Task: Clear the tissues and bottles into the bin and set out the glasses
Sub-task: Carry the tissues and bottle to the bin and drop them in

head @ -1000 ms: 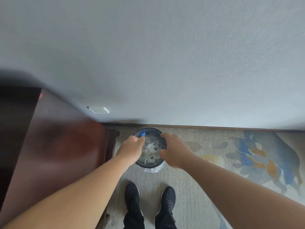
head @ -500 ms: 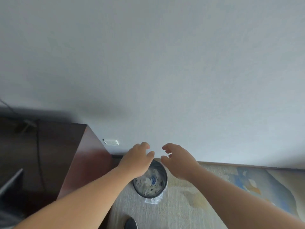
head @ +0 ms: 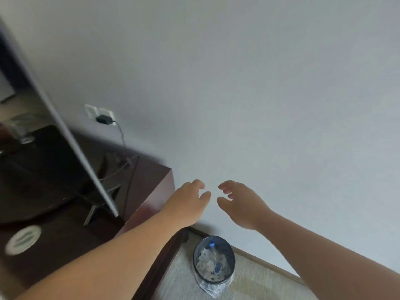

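**A:** What are the hands doing?

**B:** Both are raised in front of the pale wall [head: 259, 83], side by side with a small gap between them. The left hand [head: 186, 202] is loose, fingers curled forward, nothing in it. The right hand [head: 242, 204] is the same: fingers slack and spread a little, empty.

**A:** And the bin?

**B:** The bin [head: 214, 259] stands on the carpet [head: 249, 286], below the hands and well apart from them, roughly under the gap between the two forearms. It is a dark mesh basket with a clear plastic liner [head: 211, 287] bunched out at its base. Inside lie crumpled white tissues [head: 205, 260] and a clear bottle, of which I can pick out the blue cap [head: 211, 244] near the far rim and a bit of blue label lower down.

**A:** What is to the left of the hands?

**B:** A dark wooden bench [head: 149, 191], its corner just beside the left hand and its side panel running down under the left forearm. On it stands a flat screen [head: 65, 131] on thin legs, tilted in this view. A white round disc [head: 22, 240] lies on the bench top nearer the person, too blurred to name. Farther back, a black plug [head: 104, 120] sits in a wall socket with its cable [head: 122, 135] trailing down behind the screen.

**A:** Any glasses?

**B:** Something clear shows at the far left edge, but it is too blurred to tell.
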`<state>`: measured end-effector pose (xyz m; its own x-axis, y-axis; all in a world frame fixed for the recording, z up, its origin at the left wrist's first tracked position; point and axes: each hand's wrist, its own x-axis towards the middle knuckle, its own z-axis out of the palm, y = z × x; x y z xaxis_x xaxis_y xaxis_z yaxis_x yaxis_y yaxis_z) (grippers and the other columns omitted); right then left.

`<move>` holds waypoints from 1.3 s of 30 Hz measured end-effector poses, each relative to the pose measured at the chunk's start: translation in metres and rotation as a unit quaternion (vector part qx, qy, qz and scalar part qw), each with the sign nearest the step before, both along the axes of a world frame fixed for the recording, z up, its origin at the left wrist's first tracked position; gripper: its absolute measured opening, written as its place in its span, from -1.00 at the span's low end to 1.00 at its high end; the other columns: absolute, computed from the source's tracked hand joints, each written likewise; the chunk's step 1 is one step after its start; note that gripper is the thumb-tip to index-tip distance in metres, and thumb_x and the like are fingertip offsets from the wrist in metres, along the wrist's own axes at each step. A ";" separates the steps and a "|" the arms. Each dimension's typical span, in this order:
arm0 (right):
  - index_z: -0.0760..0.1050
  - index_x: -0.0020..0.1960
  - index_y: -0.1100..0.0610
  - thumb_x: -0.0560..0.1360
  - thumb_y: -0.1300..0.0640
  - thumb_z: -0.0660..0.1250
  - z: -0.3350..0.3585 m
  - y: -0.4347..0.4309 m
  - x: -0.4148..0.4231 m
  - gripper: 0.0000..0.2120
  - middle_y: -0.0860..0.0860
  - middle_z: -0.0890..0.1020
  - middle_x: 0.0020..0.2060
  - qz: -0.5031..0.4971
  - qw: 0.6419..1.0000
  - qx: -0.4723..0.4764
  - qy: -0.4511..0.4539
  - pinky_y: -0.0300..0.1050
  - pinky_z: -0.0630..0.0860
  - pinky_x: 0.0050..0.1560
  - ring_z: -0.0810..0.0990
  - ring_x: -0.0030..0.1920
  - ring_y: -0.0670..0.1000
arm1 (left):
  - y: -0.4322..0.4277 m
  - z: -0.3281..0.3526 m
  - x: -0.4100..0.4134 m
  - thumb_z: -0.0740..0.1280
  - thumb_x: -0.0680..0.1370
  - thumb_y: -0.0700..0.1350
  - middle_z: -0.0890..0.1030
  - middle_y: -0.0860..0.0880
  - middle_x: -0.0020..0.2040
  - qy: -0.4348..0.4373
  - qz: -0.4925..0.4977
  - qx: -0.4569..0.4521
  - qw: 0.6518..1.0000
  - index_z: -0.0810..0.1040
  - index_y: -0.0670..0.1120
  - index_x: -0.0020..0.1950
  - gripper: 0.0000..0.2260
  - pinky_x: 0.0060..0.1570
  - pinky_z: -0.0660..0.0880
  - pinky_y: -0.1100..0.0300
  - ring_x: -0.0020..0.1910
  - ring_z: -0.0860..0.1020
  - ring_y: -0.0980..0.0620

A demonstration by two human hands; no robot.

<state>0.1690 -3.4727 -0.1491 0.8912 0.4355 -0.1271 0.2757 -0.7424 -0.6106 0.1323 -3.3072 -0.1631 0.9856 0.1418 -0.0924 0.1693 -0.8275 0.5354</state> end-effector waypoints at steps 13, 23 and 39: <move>0.43 0.30 -0.04 0.51 -0.01 0.24 0.052 0.134 -0.135 -0.64 -0.09 0.55 0.18 0.230 0.972 0.030 -0.048 -0.16 0.46 0.11 0.52 0.10 -0.08 | 0.095 0.065 -0.214 0.13 0.60 0.12 0.49 -0.01 0.23 -0.081 0.210 0.028 0.974 0.42 0.03 0.29 -0.67 0.09 0.41 0.10 0.18 0.48 0.01; 0.44 0.26 -0.04 0.52 -0.02 0.26 0.057 0.284 -0.343 -0.67 -0.13 0.53 0.08 0.382 0.922 0.040 -0.053 -0.23 0.40 0.09 0.52 0.04 -0.11 | 0.196 0.070 -0.461 0.16 0.59 0.10 0.54 -0.02 0.16 -0.078 0.381 0.029 0.921 0.47 -0.01 0.22 -0.71 0.16 0.43 0.02 0.14 0.51 -0.04; 0.44 0.27 -0.07 0.49 -0.02 0.29 0.029 0.468 -0.663 -0.64 -0.09 0.53 0.19 0.606 0.795 0.040 0.007 -0.20 0.38 0.04 0.49 0.05 -0.10 | 0.296 0.034 -0.827 0.14 0.58 0.16 0.55 0.03 0.11 -0.018 0.663 0.011 0.748 0.45 0.06 0.25 -0.68 -0.13 0.40 0.16 -0.11 0.55 0.05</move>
<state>-0.4940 -3.0044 -0.1197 -0.1893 0.9800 -0.0614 0.7511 0.1043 -0.6519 -0.6949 -3.0114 -0.1294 -0.0211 0.9985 -0.0513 0.8353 0.0458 0.5479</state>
